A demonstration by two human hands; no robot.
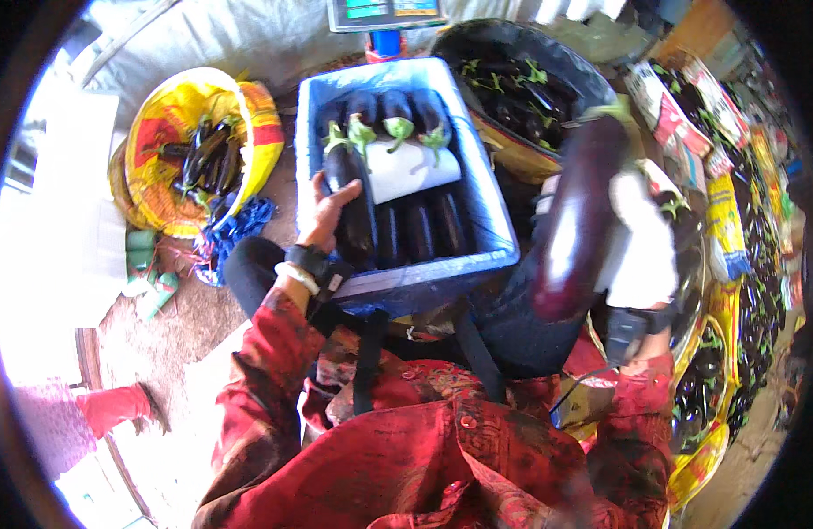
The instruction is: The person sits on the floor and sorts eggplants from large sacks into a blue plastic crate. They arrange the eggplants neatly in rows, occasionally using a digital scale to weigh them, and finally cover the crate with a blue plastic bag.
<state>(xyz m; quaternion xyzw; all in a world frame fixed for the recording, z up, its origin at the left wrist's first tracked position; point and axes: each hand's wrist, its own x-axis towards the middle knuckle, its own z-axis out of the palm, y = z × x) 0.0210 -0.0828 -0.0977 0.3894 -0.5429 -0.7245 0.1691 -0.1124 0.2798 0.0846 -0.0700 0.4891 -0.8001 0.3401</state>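
Note:
A blue crate (503, 216) stands before me with several dark eggplants in two rows, green stem caps showing on the far row. A white sheet (421, 173) lies between the rows. At the crate's left side my left hand (325, 214) is closed round an eggplant (354, 216), thumb on top, its stem end pointing away from me. Right of the crate, my right hand (643, 240), in a white glove, holds up a large glossy eggplant (583, 212). That one is blurred by motion, and the glove's fingers are mostly hidden behind it.
A scale display (387, 12) rises behind the crate. To the left sits a yellow-lined basket (264, 115) of eggplants, with blue netting (230, 236) beside it. A black-lined tub (592, 66) and several filled sacks (728, 225) crowd the right. Another person's leg (115, 410) shows at far left.

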